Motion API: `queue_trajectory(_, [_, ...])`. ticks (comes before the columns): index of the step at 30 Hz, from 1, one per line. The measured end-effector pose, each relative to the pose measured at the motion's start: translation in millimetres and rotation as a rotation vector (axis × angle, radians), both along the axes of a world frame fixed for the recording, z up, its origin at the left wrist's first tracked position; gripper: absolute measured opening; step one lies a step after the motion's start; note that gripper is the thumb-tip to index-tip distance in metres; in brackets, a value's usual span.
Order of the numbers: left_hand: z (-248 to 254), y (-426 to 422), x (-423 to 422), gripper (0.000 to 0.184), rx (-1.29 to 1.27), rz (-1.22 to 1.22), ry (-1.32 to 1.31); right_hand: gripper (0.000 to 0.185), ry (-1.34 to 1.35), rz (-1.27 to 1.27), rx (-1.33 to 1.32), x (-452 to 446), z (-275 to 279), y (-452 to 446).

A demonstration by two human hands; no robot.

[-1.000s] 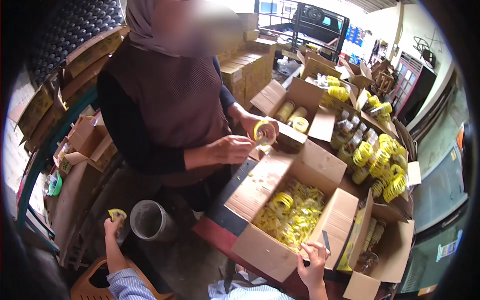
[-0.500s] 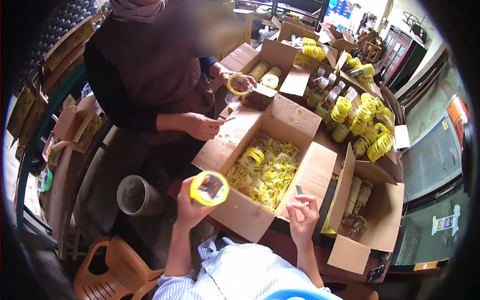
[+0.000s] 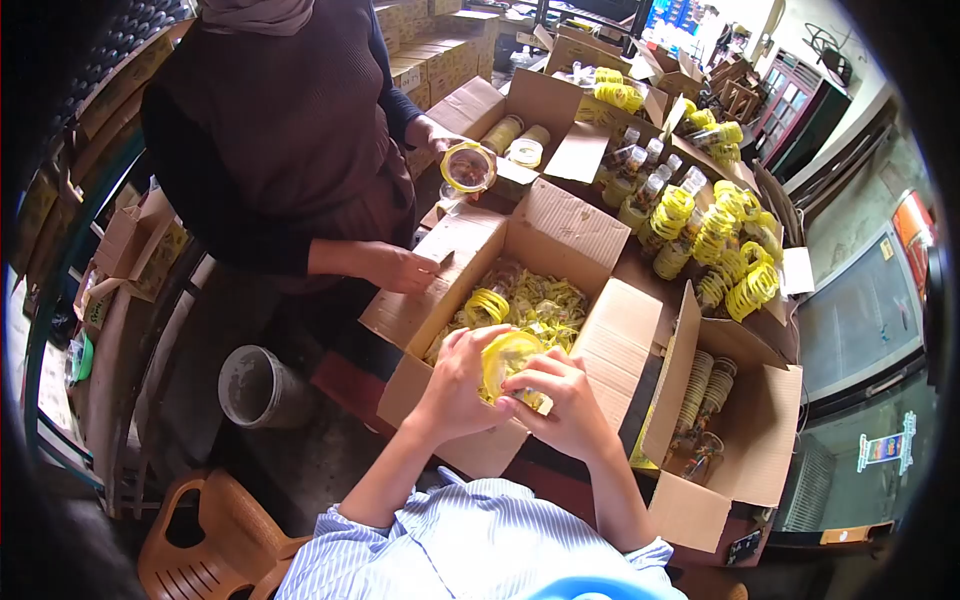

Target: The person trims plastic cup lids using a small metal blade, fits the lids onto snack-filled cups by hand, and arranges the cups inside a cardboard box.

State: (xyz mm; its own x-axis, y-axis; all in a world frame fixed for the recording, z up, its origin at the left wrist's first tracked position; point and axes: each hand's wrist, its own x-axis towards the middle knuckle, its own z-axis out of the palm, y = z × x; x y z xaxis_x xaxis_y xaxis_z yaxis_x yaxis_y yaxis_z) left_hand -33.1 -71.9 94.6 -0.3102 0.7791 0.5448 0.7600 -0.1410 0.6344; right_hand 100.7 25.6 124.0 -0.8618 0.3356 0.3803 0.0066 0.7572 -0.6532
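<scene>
A clear plastic tub with a yellow rim (image 3: pixel 510 352) is between my two hands, over the near side of an open carton (image 3: pixel 618 345). My left hand (image 3: pixel 458 388) is wrapped round the tub's left side. My right hand (image 3: pixel 562 398) has its thumb and fingers pinched at the right of the rim; the thin dark strip it held earlier is hidden. Below them, the carton holds a heap of yellow scraps (image 3: pixel 555 302) and a few stacked yellow rings (image 3: pixel 487 306).
Across the carton, a co-worker's hands hold a similar round tub (image 3: pixel 468 167) and a small dark strip (image 3: pixel 447 258). Bottles and yellow-ringed stacks (image 3: pixel 715 235) crowd the right. A carton of stacked tubs (image 3: pixel 765 420), a grey bucket (image 3: pixel 250 388) and an orange chair (image 3: pixel 215 540) are nearby.
My left hand has brought the tub right, over the carton. My right hand has moved left and up to meet it at the rim. The co-worker has straightened slightly.
</scene>
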Motion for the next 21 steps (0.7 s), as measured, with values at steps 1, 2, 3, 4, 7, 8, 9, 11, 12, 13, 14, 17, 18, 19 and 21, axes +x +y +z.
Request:
queue_trajectory(1, [-4.2,4.5,4.5,0.068,0.01,0.022,-0.031,0.013,0.01,-0.004,-0.071,-3.0,-4.8,2.2])
queue_trajectory(2, [-13.1,8.0,9.7,0.068,0.021,0.045,-0.063,0.012,0.067,-0.051,-0.08,-6.9,-8.5,1.8])
queue_trajectory(3, [-22.6,11.1,11.0,0.068,0.03,0.069,-0.095,0.012,0.052,-0.058,-0.088,-8.9,-12.1,1.0])
queue_trajectory(4, [-33.0,15.7,8.0,0.067,0.085,0.041,-0.09,0.012,0.036,-0.064,-0.097,-9.9,-15.8,-0.2])
queue_trajectory(7, [-43.5,21.4,6.8,0.067,0.093,-0.065,-0.323,0.013,0.029,-0.079,-0.098,-11.2,-20.6,0.2])
queue_trajectory(8, [-47.6,24.4,5.2,0.066,0.109,-0.084,-0.331,0.013,0.034,-0.087,-0.097,-11.7,-21.8,0.9])
queue_trajectory(9, [-51.8,27.9,2.8,0.065,0.123,-0.103,-0.337,0.012,0.083,-0.098,-0.071,-13.6,-23.2,1.2])
queue_trajectory(11, [-55.0,32.1,-0.2,0.064,0.097,-0.157,-0.381,0.011,0.177,-0.122,-0.022,-17.2,-27.3,-0.5])
queue_trajectory(12, [-55.3,33.7,-1.6,0.064,0.058,-0.191,-0.418,0.011,0.186,-0.147,-0.015,-16.9,-30.8,-1.1])
queue_trajectory(13, [-55.7,35.9,-2.8,0.064,0.021,-0.224,-0.455,0.01,0.195,-0.171,-0.007,-16.2,-35.4,-1.7])
queue_trajectory(14, [-56.2,39.3,-4.2,0.064,0.01,-0.238,-0.462,0.01,0.206,-0.193,0.003,-16.5,-39.5,-1.0])
queue_trajectory(17, [-60.2,45.5,-4.9,0.064,-0.071,-0.274,-0.519,0.009,0.257,-0.241,0.043,-18.3,-51.9,1.9])
queue_trajectory(18, [-60.9,47.0,-4.8,0.064,-0.13,-0.283,-0.559,0.009,0.256,-0.243,0.057,-18.5,-54.6,3.2])
queue_trajectory(19, [-61.8,49.1,-5.6,0.065,-0.189,-0.292,-0.596,0.01,0.256,-0.246,0.072,-19.2,-56.7,4.8])
queue_trajectory(21, [-70.5,53.1,-7.3,0.063,-0.206,-0.287,-0.566,0.01,0.245,-0.249,0.093,-19.3,-59.8,6.7])
